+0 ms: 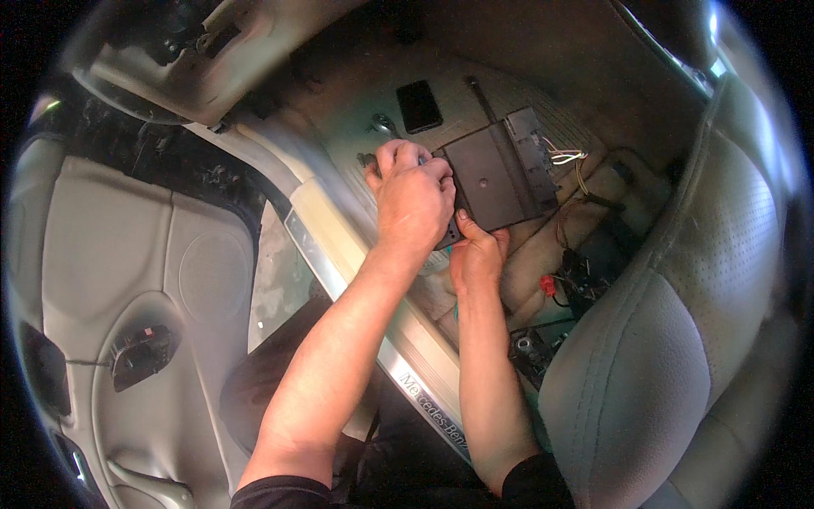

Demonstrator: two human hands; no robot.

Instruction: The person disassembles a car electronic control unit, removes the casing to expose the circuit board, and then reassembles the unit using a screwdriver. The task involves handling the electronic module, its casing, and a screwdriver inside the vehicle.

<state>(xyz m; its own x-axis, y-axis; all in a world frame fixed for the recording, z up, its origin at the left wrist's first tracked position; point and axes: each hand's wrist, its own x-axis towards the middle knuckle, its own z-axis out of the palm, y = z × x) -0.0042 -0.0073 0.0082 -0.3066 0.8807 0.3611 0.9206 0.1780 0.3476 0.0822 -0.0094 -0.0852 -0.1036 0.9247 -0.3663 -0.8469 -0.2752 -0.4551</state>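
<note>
A flat black electronic module (496, 174) with a connector block and loose white and yellow wires (566, 157) at its far end is held over the car's footwell. My left hand (413, 199) is curled in a fist around the module's left edge; whether it also holds a small tool I cannot tell. My right hand (479, 254) grips the module's near edge from below, thumb up against it. Both forearms reach in over the door sill (398, 348).
A black phone-like slab (420, 106) and a thin dark rod (480, 97) lie on the floor mat. Tangled wires with a red connector (549, 284) sit by the grey seat (678, 339). The open door panel (127, 280) is at left.
</note>
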